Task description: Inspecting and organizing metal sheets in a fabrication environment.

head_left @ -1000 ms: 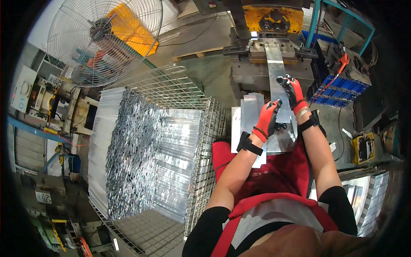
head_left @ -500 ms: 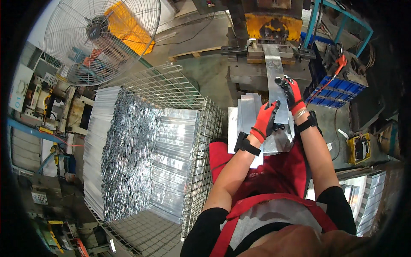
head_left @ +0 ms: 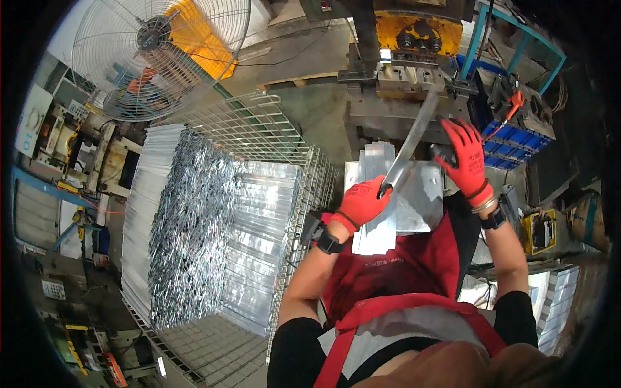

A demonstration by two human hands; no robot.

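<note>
My left hand, in a red glove with dark fingertips, is closed on the near end of a long flat metal strip. The strip slants up and away to the right, its far end near the press die. Below it, a stack of metal strips lies on a flat metal sheet in front of me. My right hand, gloved in red and black, is raised to the right of the strip with fingers spread. Nothing shows in it.
At left stands a wire mesh cage packed with metal strips. A large fan is beyond it. Blue crates sit right of the press bed, and a yellow box lies farther right.
My left hand has moved left and nearer me, swinging the strip out of the die and tilting it. My right hand has come off the strip and opened.
</note>
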